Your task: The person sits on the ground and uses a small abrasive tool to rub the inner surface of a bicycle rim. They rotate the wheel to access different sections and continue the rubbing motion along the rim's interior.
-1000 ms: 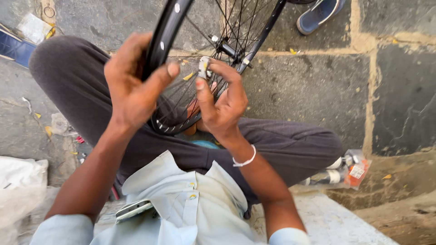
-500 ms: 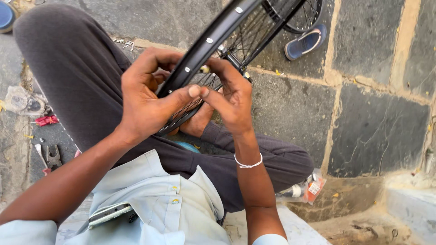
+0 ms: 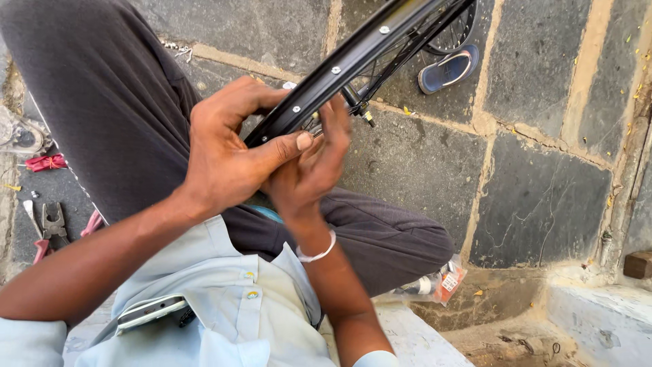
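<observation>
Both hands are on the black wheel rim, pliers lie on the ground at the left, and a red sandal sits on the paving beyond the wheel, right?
Not quite. The head view shows the sandal is blue, not red. The rest holds: left hand and right hand on the black wheel rim, pliers at left.

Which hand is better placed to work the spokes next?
Probably the right hand: its fingers sit behind the black bicycle wheel rim by the spokes, while the left hand grips the rim.

Wheel rim (image 3: 353, 58): glossy black metal, bright metal spoke nipples. Floor (image 3: 536, 197): rough matt grey stone slabs. Trousers (image 3: 102, 102): matt dark cloth. Sandal (image 3: 448, 69): smooth blue rubbery plastic.
</observation>
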